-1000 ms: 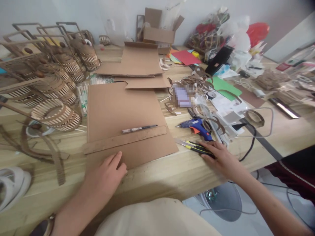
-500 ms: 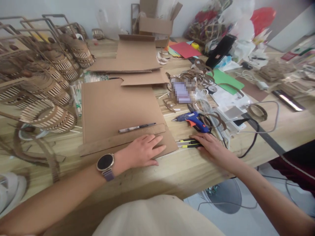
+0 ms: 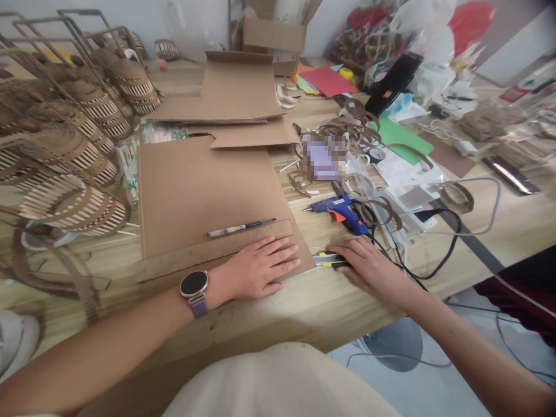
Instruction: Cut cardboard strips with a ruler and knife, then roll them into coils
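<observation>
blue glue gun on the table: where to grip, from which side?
Probably the handle of the blue glue gun, from above on the near side, beside the right hand. It lies flat, nozzle pointing left, so that approach keeps clear of the tip. The orange trigger marks the handle's left side.

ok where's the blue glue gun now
In the head view, the blue glue gun lies right of centre, just beyond the right hand, nozzle toward the large cardboard sheet.
</observation>
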`<state>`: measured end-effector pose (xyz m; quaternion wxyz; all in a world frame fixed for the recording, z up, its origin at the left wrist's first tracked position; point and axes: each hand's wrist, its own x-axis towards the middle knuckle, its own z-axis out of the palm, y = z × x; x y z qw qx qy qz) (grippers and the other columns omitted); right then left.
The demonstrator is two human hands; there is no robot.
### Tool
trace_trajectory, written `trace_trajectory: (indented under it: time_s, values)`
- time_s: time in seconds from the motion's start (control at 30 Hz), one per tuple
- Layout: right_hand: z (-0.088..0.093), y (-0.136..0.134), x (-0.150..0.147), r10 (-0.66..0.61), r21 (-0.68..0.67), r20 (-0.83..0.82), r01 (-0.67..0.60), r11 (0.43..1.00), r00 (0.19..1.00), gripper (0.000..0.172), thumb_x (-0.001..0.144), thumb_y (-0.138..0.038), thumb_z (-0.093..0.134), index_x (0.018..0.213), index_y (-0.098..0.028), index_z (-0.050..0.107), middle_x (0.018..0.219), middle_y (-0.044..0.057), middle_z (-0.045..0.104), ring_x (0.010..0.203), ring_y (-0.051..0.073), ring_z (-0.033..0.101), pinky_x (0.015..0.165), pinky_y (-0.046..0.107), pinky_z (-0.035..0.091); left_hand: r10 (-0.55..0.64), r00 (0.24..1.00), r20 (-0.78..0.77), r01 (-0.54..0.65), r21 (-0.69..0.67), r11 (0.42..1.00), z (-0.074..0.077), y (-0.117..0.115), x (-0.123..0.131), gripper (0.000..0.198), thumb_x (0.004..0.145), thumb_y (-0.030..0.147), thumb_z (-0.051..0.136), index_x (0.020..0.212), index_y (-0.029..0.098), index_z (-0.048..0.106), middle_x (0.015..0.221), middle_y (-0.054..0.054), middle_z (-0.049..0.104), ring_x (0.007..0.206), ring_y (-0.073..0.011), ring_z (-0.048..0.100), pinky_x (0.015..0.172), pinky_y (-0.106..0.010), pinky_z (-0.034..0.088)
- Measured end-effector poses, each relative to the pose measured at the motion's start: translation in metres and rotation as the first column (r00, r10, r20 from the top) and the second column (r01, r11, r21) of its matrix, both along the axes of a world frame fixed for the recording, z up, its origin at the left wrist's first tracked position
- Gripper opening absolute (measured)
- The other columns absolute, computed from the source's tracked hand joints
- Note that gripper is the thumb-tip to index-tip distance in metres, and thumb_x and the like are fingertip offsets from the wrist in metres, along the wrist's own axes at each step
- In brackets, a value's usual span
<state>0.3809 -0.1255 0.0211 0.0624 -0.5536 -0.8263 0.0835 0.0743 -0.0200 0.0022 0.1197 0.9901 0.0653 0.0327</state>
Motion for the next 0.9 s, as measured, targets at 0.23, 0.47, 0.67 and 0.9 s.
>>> trace_trajectory:
  time_s: [0.23,0.47,0.67,0.9]
  values:
    - [0.003,-0.008,-0.005,-0.032,-0.04,-0.032,0.031,0.999,0.999,0.036,0.098,-0.035,0.044,0.128,-0.022,0.059,0.109,0.012,0.064,0.103,0.028,0.059,0.091,0.046,0.051,0.008,1.0,0.028,-0.008,-0.011,1.0,0.0,-0.001,0.0,0.055,0.1,0.042,0.044,0.149,0.018,0.041,0.161,-0.008,0.032,0.15,-0.0272,0.021,0.122,-0.044,0.014]
    - [0.004,-0.011,-0.008,-0.062,-0.036,-0.064,0.06,0.998,0.996,0.036,0.098,-0.036,0.045,0.129,-0.021,0.058,0.113,0.012,0.064,0.107,0.027,0.06,0.091,0.044,0.053,0.009,1.0,0.015,-0.009,-0.021,1.0,0.004,0.002,0.001,0.054,0.102,0.042,0.042,0.149,0.018,0.041,0.16,-0.008,0.034,0.15,-0.0273,0.023,0.123,-0.043,0.014]
    - [0.003,-0.003,-0.008,-0.057,-0.031,-0.065,0.055,0.998,0.996,0.038,0.099,-0.036,0.045,0.133,-0.023,0.057,0.113,0.012,0.063,0.104,0.027,0.06,0.09,0.045,0.052,0.042,0.999,0.019,-0.042,0.009,0.999,0.003,0.008,0.001,0.053,0.101,0.042,0.044,0.15,0.02,0.041,0.161,-0.006,0.031,0.151,-0.0265,0.02,0.123,-0.043,0.014]
    - [0.001,-0.006,-0.009,-0.094,-0.015,-0.115,0.092,0.996,0.989,0.038,0.098,-0.036,0.046,0.133,-0.026,0.057,0.114,0.011,0.063,0.104,0.026,0.06,0.09,0.045,0.052,0.043,0.999,0.023,-0.043,-0.001,0.999,0.001,0.008,0.001,0.058,0.102,0.051,0.038,0.15,0.02,0.039,0.161,-0.007,0.03,0.151,-0.0256,0.021,0.122,-0.043,0.014]
